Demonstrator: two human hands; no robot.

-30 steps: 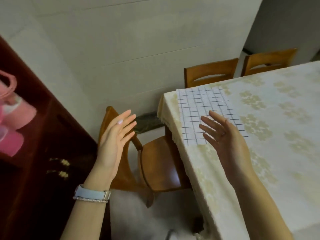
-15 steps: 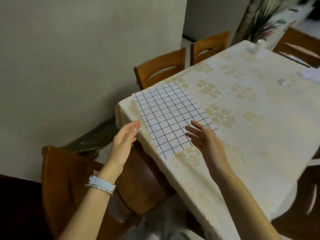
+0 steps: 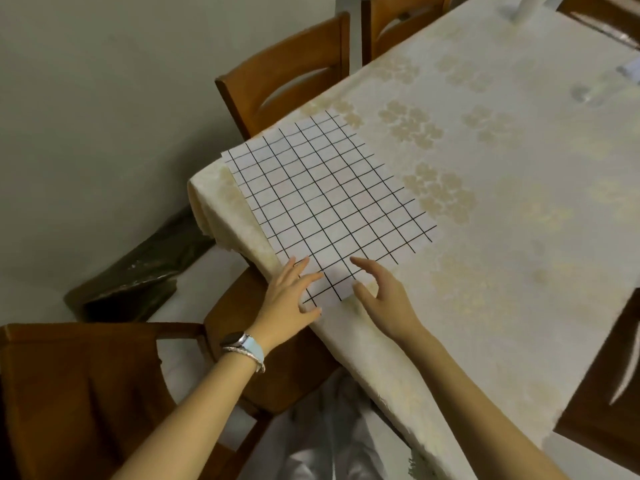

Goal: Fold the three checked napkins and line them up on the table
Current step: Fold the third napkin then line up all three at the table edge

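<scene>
One white napkin with a black check pattern point(image 3: 325, 202) lies spread flat at the near left corner of the table point(image 3: 502, 237). My left hand point(image 3: 289, 299) rests with fingers spread on the napkin's near left corner. My right hand point(image 3: 379, 297) hovers with fingers apart at the napkin's near edge, thumb and index finger curved around its corner. Neither hand holds anything. I see only this one napkin.
The table wears a cream cloth with gold flower prints. Wooden chairs stand around it: one at the near left point(image 3: 104, 393), two along the far left side point(image 3: 287, 71), one at the right point(image 3: 606, 382). A dark wrapped bundle point(image 3: 145, 271) lies by the wall. Small items point(image 3: 585, 91) sit far right.
The view swung toward the table and closer. Both hands moved forward and down onto the napkin's near edge; the left hand came from beside the table onto the corner.
</scene>
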